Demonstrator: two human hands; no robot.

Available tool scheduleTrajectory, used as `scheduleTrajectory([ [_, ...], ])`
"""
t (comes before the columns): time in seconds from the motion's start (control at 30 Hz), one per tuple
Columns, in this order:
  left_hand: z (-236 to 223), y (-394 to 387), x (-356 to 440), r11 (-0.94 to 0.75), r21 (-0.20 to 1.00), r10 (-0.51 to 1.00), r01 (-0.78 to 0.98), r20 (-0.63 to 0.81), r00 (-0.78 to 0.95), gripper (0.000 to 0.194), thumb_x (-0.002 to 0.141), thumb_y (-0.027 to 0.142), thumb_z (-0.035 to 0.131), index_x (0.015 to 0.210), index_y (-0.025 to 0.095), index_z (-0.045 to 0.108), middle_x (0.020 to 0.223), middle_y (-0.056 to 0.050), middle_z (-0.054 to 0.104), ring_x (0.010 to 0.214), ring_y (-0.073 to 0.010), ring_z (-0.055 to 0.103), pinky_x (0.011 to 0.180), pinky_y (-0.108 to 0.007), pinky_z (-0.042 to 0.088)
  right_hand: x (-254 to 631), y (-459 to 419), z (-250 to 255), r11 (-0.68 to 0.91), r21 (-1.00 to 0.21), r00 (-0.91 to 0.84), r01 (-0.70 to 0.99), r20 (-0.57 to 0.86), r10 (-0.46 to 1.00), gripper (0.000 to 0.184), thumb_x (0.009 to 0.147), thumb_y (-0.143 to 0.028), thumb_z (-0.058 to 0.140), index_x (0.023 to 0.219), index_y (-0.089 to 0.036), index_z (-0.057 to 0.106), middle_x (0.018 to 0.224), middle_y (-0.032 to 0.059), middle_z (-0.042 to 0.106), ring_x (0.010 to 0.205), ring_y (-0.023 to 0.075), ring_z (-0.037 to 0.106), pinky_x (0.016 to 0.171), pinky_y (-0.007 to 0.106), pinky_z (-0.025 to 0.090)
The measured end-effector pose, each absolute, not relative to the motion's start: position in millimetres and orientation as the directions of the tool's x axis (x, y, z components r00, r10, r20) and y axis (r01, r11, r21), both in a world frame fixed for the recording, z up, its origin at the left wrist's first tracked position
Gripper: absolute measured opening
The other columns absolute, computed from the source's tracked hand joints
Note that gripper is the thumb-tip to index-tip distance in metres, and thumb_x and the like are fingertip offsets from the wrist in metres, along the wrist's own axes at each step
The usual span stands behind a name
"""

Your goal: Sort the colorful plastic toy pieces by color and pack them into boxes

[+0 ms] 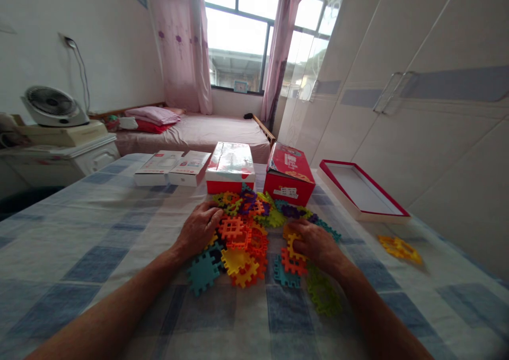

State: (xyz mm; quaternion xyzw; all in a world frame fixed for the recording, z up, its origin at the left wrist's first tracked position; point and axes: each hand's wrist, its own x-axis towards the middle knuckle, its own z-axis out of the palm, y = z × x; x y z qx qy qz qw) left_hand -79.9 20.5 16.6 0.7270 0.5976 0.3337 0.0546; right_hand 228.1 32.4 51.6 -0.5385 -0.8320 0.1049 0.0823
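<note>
A heap of flat plastic interlocking building pieces with notched edges lies on the table, with orange pieces [233, 227] in its middle. My left hand [201, 226] is cupped against the heap's left side, fingers partly extended and touching it. A teal square piece [202, 271] lies just below that hand. On the right side, my right hand [316, 243] has its fingers bent around a yellow piece [293, 246], thumb and forefinger against it. Under it are an orange piece [293, 263] and a teal piece [285, 276]. A green piece [323, 293] lies near my right wrist.
Behind the heap stand a white-and-red box [230, 161] and a red box [289, 172]. Two flat white boxes [159, 168] lie at the back left. A shallow red-rimmed box lid [363, 190] and a lone yellow piece [400, 248] are on the right.
</note>
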Motion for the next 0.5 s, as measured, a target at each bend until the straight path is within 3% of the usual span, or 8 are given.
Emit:
scheduleTrajectory([
  [0.17,17,20,-80,-0.287,0.475,0.902,0.832,0.425,0.068,0.046,0.092,0.042,0.028,0.095,0.019,0.068,0.113,-0.007,0.059,0.108,-0.0221,0.051,0.099,-0.037,0.039,224,30,49,0.464,-0.304,-0.464,0.832,0.077,0.882,0.055,0.067,-0.014,0.05,0.122,-0.021,0.054,0.119,0.0063,0.056,0.099,0.0184,0.057,0.084,0.025,0.042],
  [0.37,17,20,-80,-0.299,0.479,0.897,0.825,0.437,0.071,0.047,0.092,0.043,0.028,0.095,0.018,0.068,0.112,-0.008,0.059,0.107,-0.0222,0.052,0.098,-0.037,0.04,216,27,49,0.479,-0.596,-0.43,0.644,0.236,0.871,0.058,0.067,-0.014,0.052,0.125,-0.015,0.051,0.117,0.0072,0.053,0.1,0.0163,0.054,0.088,0.026,0.041],
  [0.5,17,20,-81,-0.287,0.482,0.904,0.828,0.423,0.067,0.049,0.092,0.043,0.028,0.095,0.014,0.067,0.113,-0.011,0.058,0.107,-0.0228,0.052,0.099,-0.038,0.039,216,31,52,0.41,-0.692,-0.304,0.594,0.279,0.911,0.048,0.075,-0.019,0.049,0.122,-0.013,0.053,0.115,0.0077,0.055,0.107,0.0169,0.051,0.093,0.027,0.038],
])
